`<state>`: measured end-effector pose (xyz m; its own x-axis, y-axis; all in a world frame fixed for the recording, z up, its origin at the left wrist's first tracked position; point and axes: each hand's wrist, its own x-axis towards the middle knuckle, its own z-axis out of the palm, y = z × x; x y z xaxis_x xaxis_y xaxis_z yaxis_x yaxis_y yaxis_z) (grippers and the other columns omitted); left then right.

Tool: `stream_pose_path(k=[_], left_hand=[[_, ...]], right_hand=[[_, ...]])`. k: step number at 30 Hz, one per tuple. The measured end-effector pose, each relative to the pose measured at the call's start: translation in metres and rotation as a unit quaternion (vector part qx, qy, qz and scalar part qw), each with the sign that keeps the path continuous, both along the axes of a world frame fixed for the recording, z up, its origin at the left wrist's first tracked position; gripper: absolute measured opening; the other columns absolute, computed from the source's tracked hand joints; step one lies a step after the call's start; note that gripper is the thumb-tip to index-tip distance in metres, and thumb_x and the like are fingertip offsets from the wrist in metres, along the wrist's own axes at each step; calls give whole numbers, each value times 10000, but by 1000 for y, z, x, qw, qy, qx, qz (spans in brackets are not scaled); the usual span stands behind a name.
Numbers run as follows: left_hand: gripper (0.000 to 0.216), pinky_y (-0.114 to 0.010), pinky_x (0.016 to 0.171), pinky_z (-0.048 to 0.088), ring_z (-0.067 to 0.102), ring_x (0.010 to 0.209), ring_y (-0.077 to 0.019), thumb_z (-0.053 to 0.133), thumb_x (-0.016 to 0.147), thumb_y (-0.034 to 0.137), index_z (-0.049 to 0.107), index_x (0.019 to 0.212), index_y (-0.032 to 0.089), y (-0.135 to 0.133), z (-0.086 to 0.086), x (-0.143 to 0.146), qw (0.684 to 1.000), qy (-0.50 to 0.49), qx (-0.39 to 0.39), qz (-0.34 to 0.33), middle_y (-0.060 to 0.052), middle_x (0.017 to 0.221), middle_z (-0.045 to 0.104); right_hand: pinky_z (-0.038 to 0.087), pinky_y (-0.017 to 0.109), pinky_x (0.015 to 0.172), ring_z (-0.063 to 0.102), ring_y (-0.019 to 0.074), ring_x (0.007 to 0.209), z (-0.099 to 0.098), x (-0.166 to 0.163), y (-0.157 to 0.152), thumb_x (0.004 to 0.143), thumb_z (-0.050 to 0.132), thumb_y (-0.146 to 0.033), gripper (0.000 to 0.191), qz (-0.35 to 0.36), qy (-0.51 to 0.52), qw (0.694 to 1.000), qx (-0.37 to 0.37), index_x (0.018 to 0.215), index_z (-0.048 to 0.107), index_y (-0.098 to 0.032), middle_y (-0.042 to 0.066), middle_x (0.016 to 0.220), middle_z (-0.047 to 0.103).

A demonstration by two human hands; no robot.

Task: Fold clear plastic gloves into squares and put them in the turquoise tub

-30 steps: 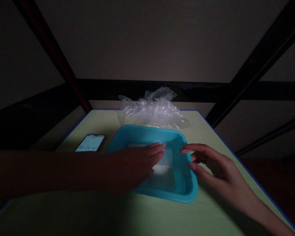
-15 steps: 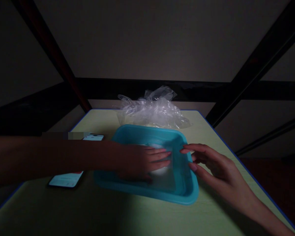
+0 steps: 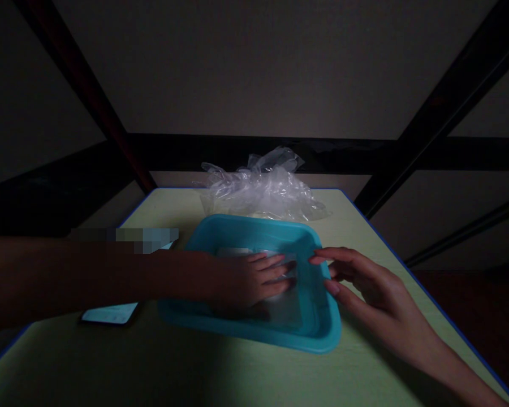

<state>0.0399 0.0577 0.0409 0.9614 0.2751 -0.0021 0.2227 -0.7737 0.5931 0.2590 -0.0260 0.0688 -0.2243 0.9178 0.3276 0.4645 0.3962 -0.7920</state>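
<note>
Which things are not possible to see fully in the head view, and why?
Head view: phone, its middle behind the left forearm, upper end under pixel blocks.
Head view: clear sheet inside blue basin, partly under left hand.
Head view: right forearm, cut off at the frame's corner.

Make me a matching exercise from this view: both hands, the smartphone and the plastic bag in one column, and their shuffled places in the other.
1. Left hand
2. Right hand
3. Smartphone
4. Clear plastic bag

A. Crumpled beyond the turquoise tub
B. Reaching down inside the tub
C. Left of the tub, partly hidden
D. At the tub's right rim

Pairs: 1-B, 2-D, 3-C, 4-A
</note>
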Motion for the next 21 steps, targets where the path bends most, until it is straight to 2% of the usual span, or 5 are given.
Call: stream_pose_path(k=[4, 9, 12, 17, 21], left_hand=[[477, -514, 1094, 197, 252, 1332, -362, 553, 802, 286, 506, 1271, 209, -1, -5, 1, 1000, -7, 25, -3, -128, 1402, 408], [473, -478, 1115, 156, 238, 1353, -320, 588, 778, 285, 526, 1242, 220, -1, 1, 3, 1000, 9, -20, 11, -112, 1418, 386], [510, -487, 1117, 133, 215, 1363, -312, 594, 769, 272, 504, 1268, 217, -1, 12, 4, 998, 47, -31, 13, -109, 1441, 338], [585, -452, 1120, 150, 176, 1374, -282, 566, 797, 223, 399, 1354, 160, -8, 36, 3, 995, 95, -6, 6, -127, 1465, 245], [527, -384, 1115, 186, 252, 1355, -256, 579, 796, 207, 463, 1307, 147, -13, 64, -4, 996, 78, -33, 31, -110, 1431, 321]], right_hand=[[546, 271, 629, 620, 155, 769, 0, 0, 0, 845, 539, -255, 229, 0, -3, 1000, 2, 1067, 586, -223, 59, 982, 651], [542, 265, 629, 617, 152, 765, 0, 0, -1, 848, 536, -248, 225, -2, -4, 1000, 5, 1066, 591, -228, 54, 975, 652], [543, 264, 640, 615, 153, 786, -2, 0, -2, 851, 537, -245, 227, -6, -9, 1000, 15, 1071, 591, -234, 52, 985, 652], [544, 255, 644, 609, 142, 767, -2, -1, -3, 854, 536, -245, 222, -15, -10, 1000, 19, 1067, 595, -231, 46, 972, 652], [548, 265, 627, 602, 141, 736, -3, -2, -6, 862, 527, -267, 254, -25, -13, 1000, 10, 1109, 582, -236, 52, 975, 641]])
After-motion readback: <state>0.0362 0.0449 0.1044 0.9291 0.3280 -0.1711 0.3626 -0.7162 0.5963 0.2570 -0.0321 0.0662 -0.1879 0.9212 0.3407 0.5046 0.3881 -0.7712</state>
